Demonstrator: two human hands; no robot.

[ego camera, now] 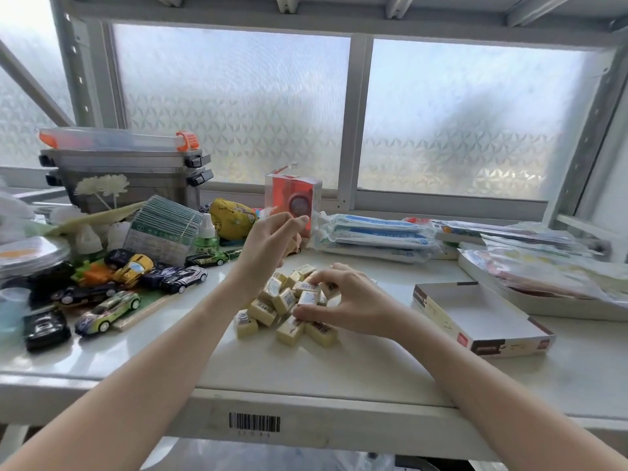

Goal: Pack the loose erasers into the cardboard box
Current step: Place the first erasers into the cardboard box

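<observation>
Far left on the shelf (339, 379) sits a cluster of toy cars (112, 287), with a stack of green-edged cards (163, 229) behind them; none of this belongs to the job. Next comes the left hand (272, 239), raised above the surface beside a clear red box (294, 198). Its fingers are loosely curled, and whether they hold anything I cannot tell. Just below and to its right lies the heap of loose erasers (282, 307), small cream blocks in printed wrappers, jumbled at all angles. The right hand (343, 300) rests on the heap's right side, fingertips bent down and pinching at one or two erasers near the top (the exact count is hidden under the fingers). Further right, near the heap but apart from it, the cardboard box (482, 317) lies open and flat, its white floor bare as far as can be seen.

Packing seems barely begun: this is the first gathering step. The next move calls for lifting a few erasers clear, carrying them right, and laying them flat and squared in a corner so the rows fit.
</observation>
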